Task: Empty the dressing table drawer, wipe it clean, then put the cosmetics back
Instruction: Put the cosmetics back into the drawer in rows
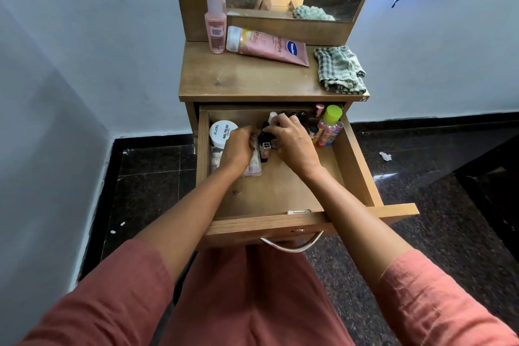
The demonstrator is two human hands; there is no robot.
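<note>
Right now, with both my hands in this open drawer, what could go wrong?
Your left hand and right hand crowd the upright small bottles; a nudge could topple them toward the green-capped bottle.
The drawer is pulled far out; leaning on its front might strain or tip it.
The checked cloth lies at the tabletop's right front corner and could slide off.

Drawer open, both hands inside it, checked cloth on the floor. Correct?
No. The head view shows the checked cloth on the table top, right side, not on the floor. The drawer is open, with the left hand and right hand inside it.
</note>
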